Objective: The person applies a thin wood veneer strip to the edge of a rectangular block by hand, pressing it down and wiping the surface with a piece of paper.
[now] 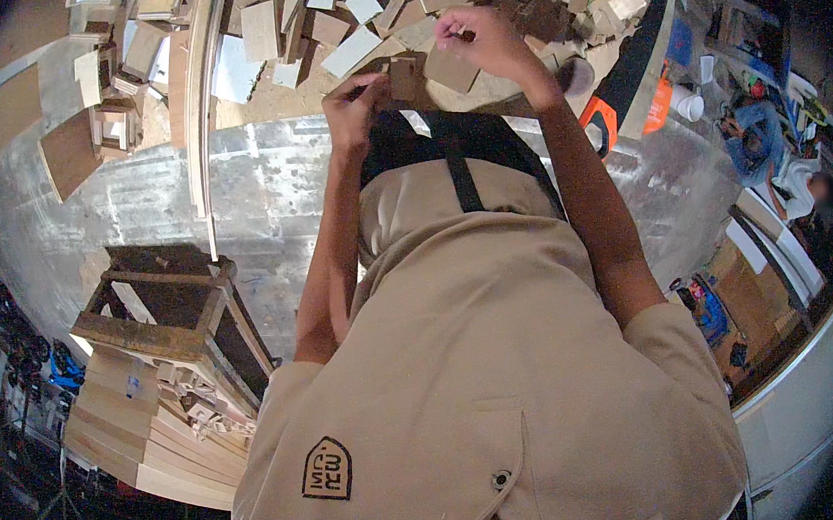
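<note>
My left hand (356, 109) is closed at the near edge of the workbench, its fingertips against a small brown wooden block (405, 80) that it appears to grip by one side. Slightly farther off and to the right, my right hand (489, 44) is raised over the bench with fingers curled into a pinch. Whatever sits between those fingertips is too small to make out. Below the right hand lies a flat piece of light wood (451, 71). Many wooden offcuts (351, 51) are scattered beyond both hands.
A handsaw (638, 54) with a black blade and orange handle lies at the bench's right edge. Long wooden strips (197, 111) jut out on the left. A wooden frame (159, 317) stands lower left beside stacked boards (118, 415). A white cup (688, 103) is at right.
</note>
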Available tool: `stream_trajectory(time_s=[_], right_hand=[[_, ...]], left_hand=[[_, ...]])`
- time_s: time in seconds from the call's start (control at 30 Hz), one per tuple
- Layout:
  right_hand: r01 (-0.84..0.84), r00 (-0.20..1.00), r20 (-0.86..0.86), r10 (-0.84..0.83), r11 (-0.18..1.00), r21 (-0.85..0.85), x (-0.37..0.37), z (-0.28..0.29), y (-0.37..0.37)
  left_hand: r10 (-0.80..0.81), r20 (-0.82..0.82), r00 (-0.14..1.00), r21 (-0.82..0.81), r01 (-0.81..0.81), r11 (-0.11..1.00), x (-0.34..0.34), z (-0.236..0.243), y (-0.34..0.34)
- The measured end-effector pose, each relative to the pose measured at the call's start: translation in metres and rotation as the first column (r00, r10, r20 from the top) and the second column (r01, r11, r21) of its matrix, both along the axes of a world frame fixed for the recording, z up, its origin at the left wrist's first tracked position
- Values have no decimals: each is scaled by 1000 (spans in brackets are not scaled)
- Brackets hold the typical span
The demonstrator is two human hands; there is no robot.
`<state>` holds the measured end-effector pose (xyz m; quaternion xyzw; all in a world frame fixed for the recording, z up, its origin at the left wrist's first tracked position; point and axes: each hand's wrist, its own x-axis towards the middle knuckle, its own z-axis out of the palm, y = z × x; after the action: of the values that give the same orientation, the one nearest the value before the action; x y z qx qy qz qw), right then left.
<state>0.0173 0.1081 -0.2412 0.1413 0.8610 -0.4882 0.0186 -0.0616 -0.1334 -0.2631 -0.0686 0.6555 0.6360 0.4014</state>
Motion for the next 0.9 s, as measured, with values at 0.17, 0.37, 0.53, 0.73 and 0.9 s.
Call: stream_trajectory(time_s=[0.17, 0.37, 0.53, 0.73, 0.9], right_hand=[[-123, 981, 148, 121, 992, 1, -8, -3, -28], [-206, 973, 135, 188, 970, 130, -23, -20, -38], [-258, 964, 89, 252, 964, 57, -35, -18, -29], [-340, 937, 112, 331, 938, 71, -37, -17, -28], [-348, 924, 195, 330, 935, 66, -37, -11, -28]], left_hand=[[23, 39, 999, 18, -23, 1000, 5, -8, 6], [74, 111, 991, 36, -78, 996, 11, 4, 12], [40, 88, 995, 63, -45, 997, 12, -5, 8], [24, 57, 998, 57, -28, 998, 17, -6, 10], [20, 16, 1000, 73, -21, 997, 18, -6, 9]])
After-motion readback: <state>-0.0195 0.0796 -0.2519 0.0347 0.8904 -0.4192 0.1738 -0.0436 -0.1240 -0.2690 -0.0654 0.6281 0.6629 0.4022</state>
